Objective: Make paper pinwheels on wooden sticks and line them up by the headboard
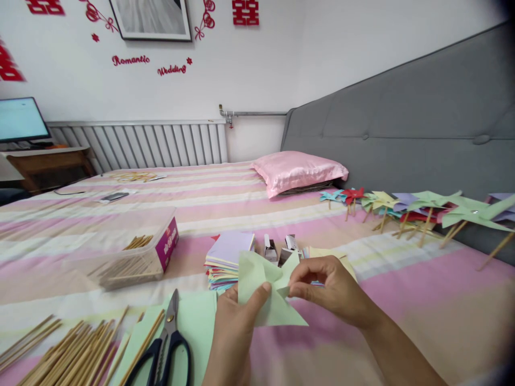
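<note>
A pale green paper pinwheel [277,310], partly folded, is held up between both hands in the head view. My left hand [241,316] grips it from the left, thumb pressed near its centre. The fingertips of my right hand [325,281] pinch its right side; whether a small pin is between them is hidden. Behind the pinwheel stand a stack of coloured paper squares [229,252] and small open boxes [281,247]. Black-handled scissors [171,332] lie left of my left hand on green paper sheets [201,321].
Wooden sticks [76,354] are spread at the lower left, beyond them a clear plastic box [132,268] with more sticks. Finished pinwheels [430,201] line the grey headboard [402,128] on the right. A pink pillow [300,170] lies farther back on the striped bedsheet [217,198].
</note>
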Demonstrator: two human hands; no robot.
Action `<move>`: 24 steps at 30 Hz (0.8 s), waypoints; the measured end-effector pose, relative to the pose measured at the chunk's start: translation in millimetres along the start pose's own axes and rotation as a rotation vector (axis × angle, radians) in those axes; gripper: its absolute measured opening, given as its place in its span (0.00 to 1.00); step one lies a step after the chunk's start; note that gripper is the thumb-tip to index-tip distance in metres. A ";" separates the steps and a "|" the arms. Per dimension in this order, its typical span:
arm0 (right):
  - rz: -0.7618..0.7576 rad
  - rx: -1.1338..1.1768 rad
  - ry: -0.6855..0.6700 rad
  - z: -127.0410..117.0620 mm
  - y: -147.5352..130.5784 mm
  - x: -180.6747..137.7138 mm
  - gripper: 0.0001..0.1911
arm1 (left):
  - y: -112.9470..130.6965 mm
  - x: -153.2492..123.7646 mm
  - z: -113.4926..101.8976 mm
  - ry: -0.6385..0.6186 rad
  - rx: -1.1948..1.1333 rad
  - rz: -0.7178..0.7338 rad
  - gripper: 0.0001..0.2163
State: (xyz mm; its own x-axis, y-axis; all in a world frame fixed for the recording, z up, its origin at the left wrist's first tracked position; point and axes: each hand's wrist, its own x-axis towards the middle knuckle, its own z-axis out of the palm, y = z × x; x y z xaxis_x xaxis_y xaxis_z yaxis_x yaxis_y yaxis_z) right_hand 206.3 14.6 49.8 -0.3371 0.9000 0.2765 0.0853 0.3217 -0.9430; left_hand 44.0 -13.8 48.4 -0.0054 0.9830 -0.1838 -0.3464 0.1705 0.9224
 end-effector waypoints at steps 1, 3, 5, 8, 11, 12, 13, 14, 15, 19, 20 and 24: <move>0.001 0.005 0.014 0.8 0.2 0.3 0.06 | -0.4 0.0 1.1 0.016 0.011 0.012 0.13; 0.000 0.010 0.035 2.1 0.6 0.6 0.07 | -1.3 0.0 3.0 0.024 0.020 0.023 0.14; -0.001 0.002 0.044 3.0 0.8 0.8 0.07 | -1.8 -0.2 4.4 -0.001 0.021 0.028 0.16; 0.009 -0.020 0.058 4.3 1.0 1.1 0.07 | -1.6 -1.1 5.2 -0.016 0.028 0.026 0.17; 0.020 -0.046 0.073 5.8 0.6 1.8 0.07 | -0.9 -2.0 5.4 -0.015 0.029 0.018 0.18; 0.021 -0.057 0.077 6.3 0.4 2.1 0.07 | -0.8 -2.0 5.6 -0.013 0.027 0.018 0.18; 0.021 -0.068 0.080 6.7 0.1 2.3 0.07 | -0.9 -1.8 5.8 -0.009 0.027 0.019 0.18; 0.021 -0.079 0.082 7.1 -0.1 2.5 0.07 | -1.3 -1.4 6.0 -0.002 0.029 0.019 0.18; 0.022 -0.089 0.086 7.3 -0.3 2.5 0.08 | -1.8 -0.7 6.1 0.004 0.034 0.020 0.19; 0.029 -0.099 0.085 7.5 0.0 2.3 0.09 | -6.0 3.4 5.1 0.018 0.050 0.013 0.19; 0.028 -0.098 0.085 7.5 0.2 2.3 0.09 | -7.1 4.4 4.5 0.025 0.057 0.011 0.19; 0.019 -0.107 0.091 7.9 1.2 2.0 0.09 | -10.5 6.7 2.3 0.048 0.094 0.025 0.20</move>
State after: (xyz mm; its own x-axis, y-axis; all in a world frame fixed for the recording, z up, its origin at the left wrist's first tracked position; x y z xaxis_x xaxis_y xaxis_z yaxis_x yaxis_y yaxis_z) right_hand 198.4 14.5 47.8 -0.2485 0.9275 0.2793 0.1921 0.3298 -0.9243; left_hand 49.7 -8.8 38.3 -0.0583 0.9829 -0.1746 -0.2558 0.1544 0.9543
